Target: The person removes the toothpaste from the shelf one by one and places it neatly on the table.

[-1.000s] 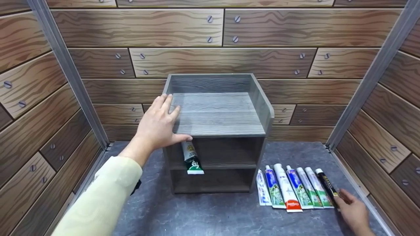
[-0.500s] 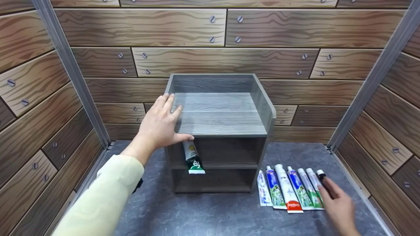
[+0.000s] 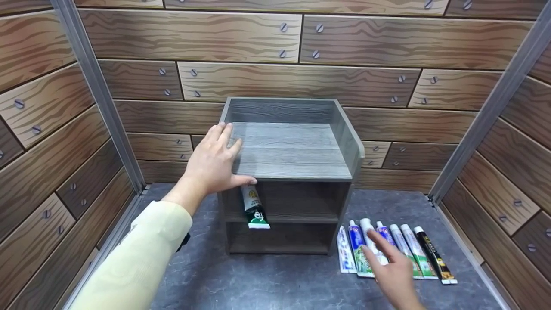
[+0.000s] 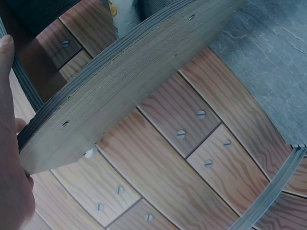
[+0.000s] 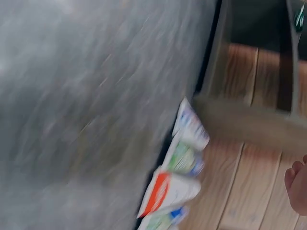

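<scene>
My left hand (image 3: 213, 161) rests on the left side of a grey wooden shelf unit (image 3: 292, 148), fingers over its side wall and thumb along the front edge. Below that thumb, a dark green and white toothpaste tube (image 3: 254, 206) lies on the middle shelf, its flat end sticking out. My right hand (image 3: 391, 271) holds nothing. Its thumb and index finger stretch over a row of toothpaste tubes, partly hiding a white tube (image 3: 365, 224) and a blue and green tube (image 3: 382, 228). A black and gold tube (image 3: 432, 252) lies at the row's right end.
Other row members are a white and blue tube (image 3: 345, 252), a blue and green one (image 3: 357, 241) and two white and green ones. Wood-patterned walls (image 3: 241, 36) enclose the grey floor (image 3: 258, 280). The shelf unit's lower compartment (image 3: 280, 238) faces me.
My right hand came over the black tube, then moved left above the middle of the row, leaving that tube on the floor. My left hand stays on the shelf unit.
</scene>
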`<action>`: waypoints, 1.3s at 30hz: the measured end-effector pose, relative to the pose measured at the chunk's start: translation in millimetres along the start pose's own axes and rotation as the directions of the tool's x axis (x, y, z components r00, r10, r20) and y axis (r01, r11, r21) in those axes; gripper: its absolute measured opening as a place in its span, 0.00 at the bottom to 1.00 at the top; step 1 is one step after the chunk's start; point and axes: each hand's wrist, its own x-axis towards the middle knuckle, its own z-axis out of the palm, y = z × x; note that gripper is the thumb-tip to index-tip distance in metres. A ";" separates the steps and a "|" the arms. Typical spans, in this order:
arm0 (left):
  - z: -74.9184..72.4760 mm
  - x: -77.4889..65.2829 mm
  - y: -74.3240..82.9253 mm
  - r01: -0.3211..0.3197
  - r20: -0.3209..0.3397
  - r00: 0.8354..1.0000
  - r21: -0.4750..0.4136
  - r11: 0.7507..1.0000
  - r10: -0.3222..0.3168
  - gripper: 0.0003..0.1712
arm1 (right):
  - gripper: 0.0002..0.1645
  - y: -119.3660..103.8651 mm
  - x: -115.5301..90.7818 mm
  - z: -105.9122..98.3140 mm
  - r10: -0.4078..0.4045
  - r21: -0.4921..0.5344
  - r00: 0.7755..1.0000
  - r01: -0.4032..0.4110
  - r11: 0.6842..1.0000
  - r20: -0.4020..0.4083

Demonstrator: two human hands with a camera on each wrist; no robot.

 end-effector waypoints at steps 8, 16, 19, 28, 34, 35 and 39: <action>1.5 0.9 -0.5 -0.008 -0.007 1.000 0.009 1.000 0.008 0.66 | 0.30 -37.9 8.2 49.8 -0.104 0.120 0.991 0.093 0.988 0.088; 2.1 -0.4 -1.4 -0.001 -0.007 1.000 -0.010 1.000 0.001 0.66 | 0.34 -65.3 27.3 100.9 -0.112 0.054 0.974 0.103 0.993 0.196; 2.0 -0.1 -1.4 -0.002 -0.011 1.000 -0.011 1.000 0.002 0.66 | 0.36 -74.0 33.1 118.0 -0.106 0.048 0.969 0.098 0.994 0.223; 1.1 0.6 -0.7 0.006 -0.007 1.000 -0.013 1.000 -0.006 0.66 | 0.37 -90.5 43.6 159.8 -0.124 0.055 0.956 0.113 0.992 0.264; 1.0 0.6 0.1 -0.003 -0.019 1.000 -0.005 1.000 0.003 0.66 | 0.38 -93.1 47.7 184.7 -0.081 0.041 0.946 0.072 0.997 0.313; 1.3 0.5 -0.1 -0.004 -0.021 1.000 -0.005 1.000 0.004 0.66 | 0.38 -92.5 47.9 188.6 -0.071 0.043 0.942 0.060 0.997 0.328; 2.2 -0.3 -1.0 -0.007 -0.028 1.000 -0.007 1.000 0.007 0.65 | 0.41 -88.0 47.3 201.3 -0.015 0.048 0.919 -0.004 0.999 0.393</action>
